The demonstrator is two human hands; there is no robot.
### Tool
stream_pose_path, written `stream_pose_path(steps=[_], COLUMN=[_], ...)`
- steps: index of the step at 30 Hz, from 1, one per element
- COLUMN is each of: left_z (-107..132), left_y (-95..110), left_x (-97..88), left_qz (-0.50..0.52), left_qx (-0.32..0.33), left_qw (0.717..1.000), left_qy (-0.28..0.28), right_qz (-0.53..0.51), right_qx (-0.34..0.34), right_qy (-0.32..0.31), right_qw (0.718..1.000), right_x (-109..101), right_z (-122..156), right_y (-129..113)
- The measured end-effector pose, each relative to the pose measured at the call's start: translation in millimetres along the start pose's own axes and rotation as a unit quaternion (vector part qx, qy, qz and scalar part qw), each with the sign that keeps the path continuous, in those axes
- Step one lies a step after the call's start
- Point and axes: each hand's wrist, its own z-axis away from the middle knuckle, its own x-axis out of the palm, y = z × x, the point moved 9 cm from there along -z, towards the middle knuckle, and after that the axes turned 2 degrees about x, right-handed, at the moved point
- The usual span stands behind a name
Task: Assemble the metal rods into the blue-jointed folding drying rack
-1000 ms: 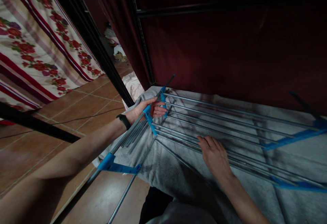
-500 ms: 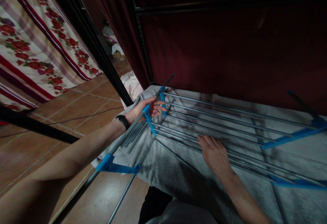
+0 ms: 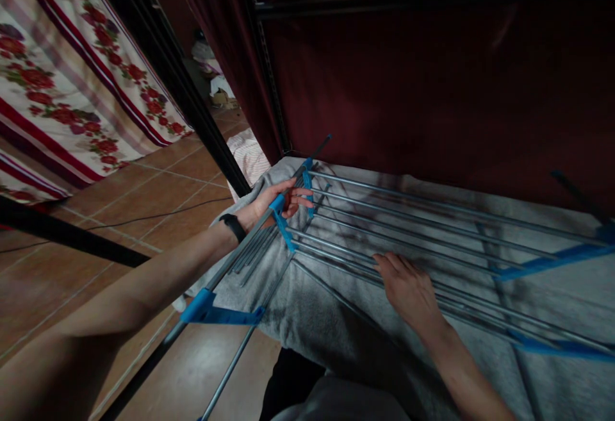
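A metal clothes drying rack with blue plastic brackets lies spread over a grey blanket. My left hand is at its left side tube, between two blue brackets. The thumb lies along the tube, and the loosely bent fingers come out past it beside the far bracket. My right hand is closed over the near rods, fingertips curled round them; the undersides of those fingers are hidden. A black band circles my left wrist.
The grey blanket covers a low surface with a dark red curtain behind. Black frame posts stand at the left. A floral cloth hangs over the tiled floor, where a thin cable runs.
The view has shifted very slightly. My right hand sits a touch farther right in the picture; both hands keep their places on the drying rack.
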Motion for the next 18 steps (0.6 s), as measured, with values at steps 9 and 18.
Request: stream_pose_path(steps=[9, 18], left_z=[0, 13], left_y=[1, 15], left_x=[1.1, 12.2], left_qz=[-0.003, -0.081], left_qx=[-0.004, -0.009], left_qw=[1.000, 0.995], left_qy=[0.009, 0.055], right_qz=[-0.036, -0.067], right_qx=[0.040, 0.066], right_qy=[-0.114, -0.077], right_qw=[0.992, 0.993], right_x=[8, 6], right_z=[-5, -4], right_y=[7, 3])
